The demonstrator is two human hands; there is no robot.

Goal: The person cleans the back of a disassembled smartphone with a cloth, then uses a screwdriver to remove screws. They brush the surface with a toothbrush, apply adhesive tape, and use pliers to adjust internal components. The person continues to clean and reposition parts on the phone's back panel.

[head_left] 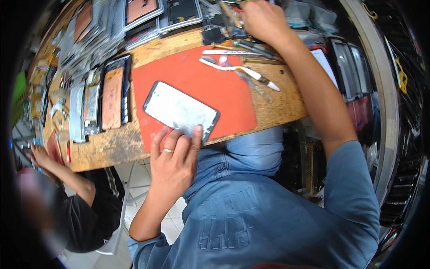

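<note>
A smartphone [181,106] lies face up and slanted on the red-orange work mat [224,98]. Its panel looks whitish, with grey smudged patches toward the lower right. My left hand [174,152], with a ring on one finger, rests its spread fingertips on the phone's near edge. At the far edge of the table, my right hand [264,20] reaches among tools with its fingers curled; what is between them is hard to make out. A white toothbrush-like brush [237,70] and a white flat tool [228,52] lie on the mat, nearer than the right hand.
Screwdrivers [255,48] lie beneath my right forearm. Phone parts, including a copper-coloured panel [113,96], line the table's left side. Stacked plastic-wrapped parts [96,42] fill the far left. Another person's arm [67,172] is at the lower left. Dark cases [347,67] stand at the right.
</note>
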